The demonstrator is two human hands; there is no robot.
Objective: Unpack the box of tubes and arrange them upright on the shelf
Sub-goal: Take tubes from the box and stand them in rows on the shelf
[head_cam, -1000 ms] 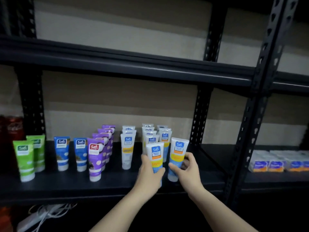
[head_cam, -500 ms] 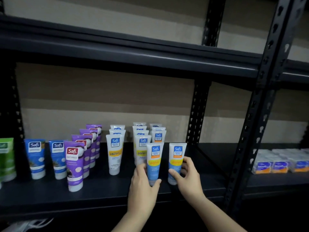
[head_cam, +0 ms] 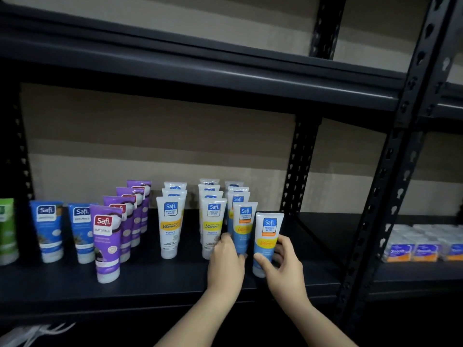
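Observation:
Two blue-and-yellow tubes stand upright near the front of the dark shelf (head_cam: 155, 276). My left hand (head_cam: 226, 260) grips the left blue tube (head_cam: 243, 227) at its base, in line with the row behind it. My right hand (head_cam: 283, 265) holds the right blue tube (head_cam: 267, 236) by its lower part, thumb in front and fingers behind. Rows of white tubes (head_cam: 170, 229), purple tubes (head_cam: 107, 244), two dark-blue tubes (head_cam: 48, 229) and a green tube (head_cam: 6, 229) stand upright to the left. No box is in view.
A black perforated upright (head_cam: 298, 169) stands just behind and right of the tubes, and a thicker post (head_cam: 383, 186) further right. Small white and blue packs (head_cam: 421, 246) lie on the neighbouring shelf. An upper shelf board (head_cam: 200, 68) overhangs. Pale cables (head_cam: 30, 334) lie below left.
My left hand has pushed its blue tube further back, close behind the row. My right hand's tube has stayed near the front. The view has shifted rightward.

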